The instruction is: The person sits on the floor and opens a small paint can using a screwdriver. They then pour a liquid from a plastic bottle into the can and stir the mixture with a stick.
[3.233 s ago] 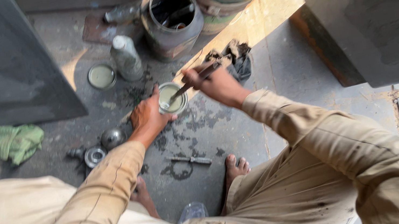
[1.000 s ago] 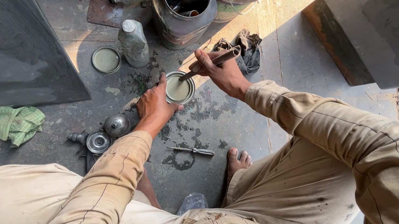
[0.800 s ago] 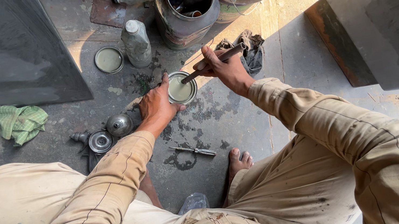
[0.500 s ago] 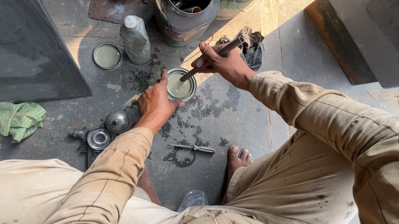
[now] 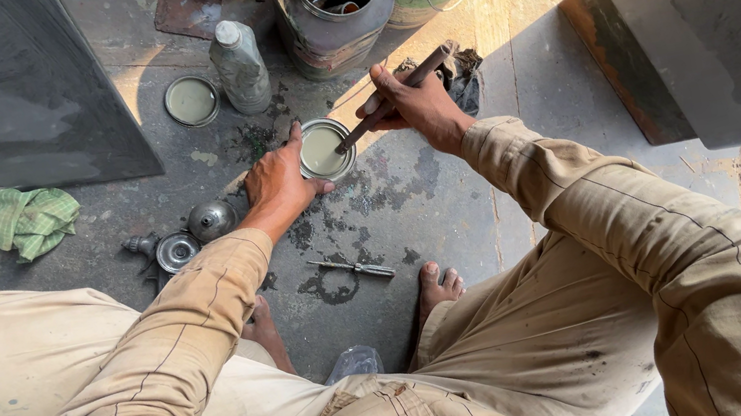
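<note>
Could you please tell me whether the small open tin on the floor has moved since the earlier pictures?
No. The tin sits just as far below the plastic bottle; only the camera shifted. The left hand holds it.

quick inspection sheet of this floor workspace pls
surface: stained grey concrete floor, dark spill marks.
job's things: small round open tin of pale paint; dark stirring stick dipped in it.
clutter: loose round lid, plastic bottle, large metal can, green cloth, pliers, dark rag.
hands: left hand grips the tin; right hand holds the stick.
cables: nothing seen.
surroundings: grey metal panels both sides.
</note>
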